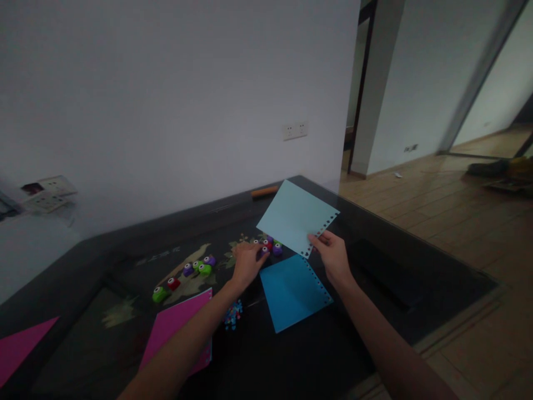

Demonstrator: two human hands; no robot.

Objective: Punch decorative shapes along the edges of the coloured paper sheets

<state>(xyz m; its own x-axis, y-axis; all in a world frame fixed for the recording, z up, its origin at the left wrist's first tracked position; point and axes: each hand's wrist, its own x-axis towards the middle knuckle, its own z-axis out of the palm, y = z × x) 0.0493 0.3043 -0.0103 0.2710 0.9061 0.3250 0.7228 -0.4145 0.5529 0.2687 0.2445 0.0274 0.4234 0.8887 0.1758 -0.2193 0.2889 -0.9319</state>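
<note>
My right hand [331, 256] pinches the punched edge of a light blue paper sheet [293, 215] and holds it tilted above the black table [291, 355]. My left hand [246, 262] reaches over a cluster of small craft punches [272, 247] and its fingertips touch a purple one [265, 251]; whether it grips the punch is unclear. A darker blue sheet [293, 291] with a punched right edge lies flat between my hands.
More small punches, green [159, 294], red [174, 284] and purple [188, 270], sit left of my left hand. A pink sheet [175, 330] and paper cut-outs [233, 318] lie under my left forearm. Another pink sheet [20, 344] is far left. An orange stick [264, 192] lies by the wall.
</note>
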